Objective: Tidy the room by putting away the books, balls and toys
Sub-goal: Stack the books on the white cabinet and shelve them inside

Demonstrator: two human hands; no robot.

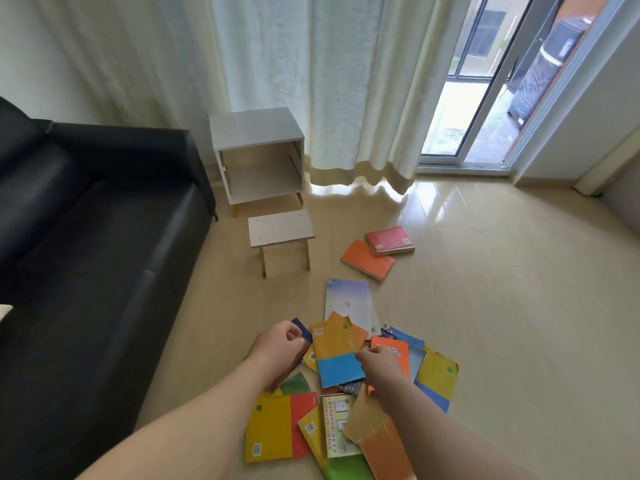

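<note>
Lower centre of the frame, on the floor: pile of books, thin paperbacks fanned and overlapping, covers yellow, orange, green, blue. Both hands down at the pile, apart from each other. Right hand pinching the right edge of a yellow-and-blue book lying on top. Left hand curled at the pile's left side over a brownish cover; cannot tell whether gripping it or only resting there. Further up the frame: pale blue book at the pile's upper edge, then orange book and red book touching each other, right of centre. No balls or toys in view. Handling, as judged: light, slim, floppy if lifted by one corner; glossy covers apt to slip over one another, so a loose stack likely to shed. Best taken by the spine or long edge, thumb on top, fingers beneath, several squared together before lifting. Some covers curled or worn at the edges, easy to crease. Floor pale, hard, shiny, reflective near the window; probably awkward to get a fingertip under a flat book. Left side: black sofa. Centre: white open-fronted cabinet on short legs, small stool just below it; likely home for the books. Cream curtain behind, sliding glass door upper right.
</note>
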